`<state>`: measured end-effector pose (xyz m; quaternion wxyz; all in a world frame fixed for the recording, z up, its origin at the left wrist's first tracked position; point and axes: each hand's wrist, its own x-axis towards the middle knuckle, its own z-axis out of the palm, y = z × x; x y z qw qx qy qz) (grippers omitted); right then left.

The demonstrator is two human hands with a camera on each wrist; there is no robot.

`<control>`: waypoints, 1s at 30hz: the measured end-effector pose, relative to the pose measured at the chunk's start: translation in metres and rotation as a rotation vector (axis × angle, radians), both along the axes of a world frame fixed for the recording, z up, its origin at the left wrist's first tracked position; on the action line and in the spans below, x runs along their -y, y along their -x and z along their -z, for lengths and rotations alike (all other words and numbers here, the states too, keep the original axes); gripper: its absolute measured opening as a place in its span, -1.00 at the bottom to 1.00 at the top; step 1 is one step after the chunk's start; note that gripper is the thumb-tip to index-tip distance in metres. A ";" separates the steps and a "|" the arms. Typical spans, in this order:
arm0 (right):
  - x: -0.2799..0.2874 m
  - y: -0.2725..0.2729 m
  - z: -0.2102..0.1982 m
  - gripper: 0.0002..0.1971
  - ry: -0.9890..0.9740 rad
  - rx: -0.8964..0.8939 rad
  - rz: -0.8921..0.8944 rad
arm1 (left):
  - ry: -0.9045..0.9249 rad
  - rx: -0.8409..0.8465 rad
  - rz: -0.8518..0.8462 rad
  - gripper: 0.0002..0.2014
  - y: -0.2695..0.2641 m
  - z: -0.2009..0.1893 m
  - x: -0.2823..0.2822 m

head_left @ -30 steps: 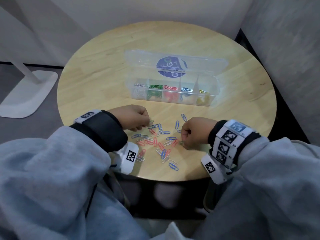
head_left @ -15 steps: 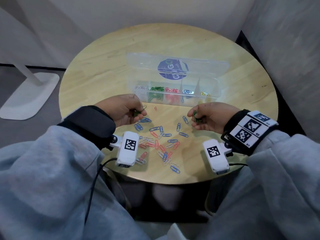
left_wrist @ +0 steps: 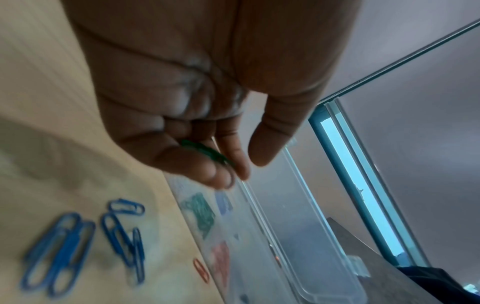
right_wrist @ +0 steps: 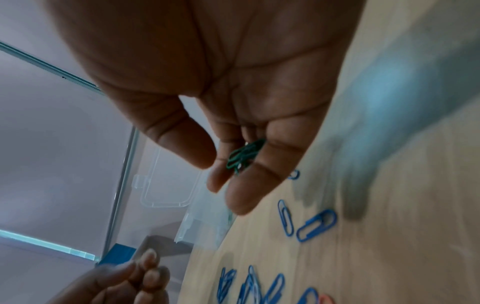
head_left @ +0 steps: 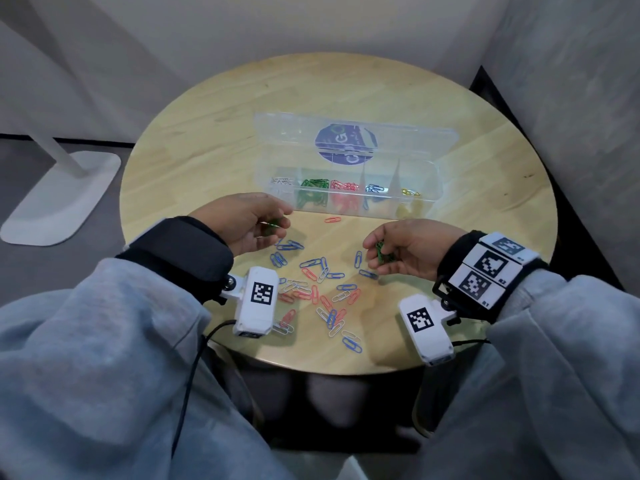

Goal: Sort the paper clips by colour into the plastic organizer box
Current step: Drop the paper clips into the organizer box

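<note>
Here one round bench [head_left: 207, 133] carries one clear organizer box [head_left: 346, 202] with five compartments, lid open: white, green, red, blue, yellow clips, left to right. Loose paper clips [head_left: 322, 292], too tangled to count, lie nearer. The left hand [head_left: 242, 220] and right hand [head_left: 408, 251] each have a curled grip on green clips [right_wrist: 244, 156].

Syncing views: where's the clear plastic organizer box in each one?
Head: clear plastic organizer box at table centre, lid open, beyond both hands.
Left wrist: lower middle, blurred, running diagonally below the left hand's fingertips.
Right wrist: only its near end, centre-left, behind the right hand's fingers.
Shared landmark: loose blue paper clips on the round wooden table.
</note>
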<state>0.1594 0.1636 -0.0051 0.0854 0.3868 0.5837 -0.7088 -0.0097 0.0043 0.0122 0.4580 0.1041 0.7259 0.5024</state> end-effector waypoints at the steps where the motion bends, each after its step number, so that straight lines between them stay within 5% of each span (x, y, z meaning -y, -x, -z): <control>1: -0.001 0.000 -0.001 -0.68 -0.012 -0.008 0.015 | 0.053 -0.057 -0.021 -0.81 0.005 0.001 0.001; 8: -0.004 -0.001 -0.004 -0.72 -0.082 -0.040 0.072 | 0.504 -0.658 0.283 -0.91 0.018 0.016 0.005; 16: -0.004 -0.001 -0.004 -0.78 -0.024 -0.071 0.077 | 0.524 -0.727 0.426 -0.96 0.003 0.021 -0.005; 18: -0.004 -0.001 -0.005 -0.79 0.032 -0.088 0.090 | 0.382 -0.588 0.420 -0.96 0.000 0.015 -0.011; 23: 0.006 0.005 -0.005 -0.66 0.177 -0.088 -0.029 | -0.141 0.068 0.152 -0.85 -0.022 -0.009 -0.020; 28: 0.022 0.007 0.002 -0.57 0.326 -0.131 -0.104 | -0.229 0.210 0.269 -0.92 -0.042 -0.006 -0.024; 30: 0.022 0.008 0.004 -0.57 0.375 -0.149 -0.065 | -0.225 0.202 0.308 -0.78 -0.043 -0.003 -0.025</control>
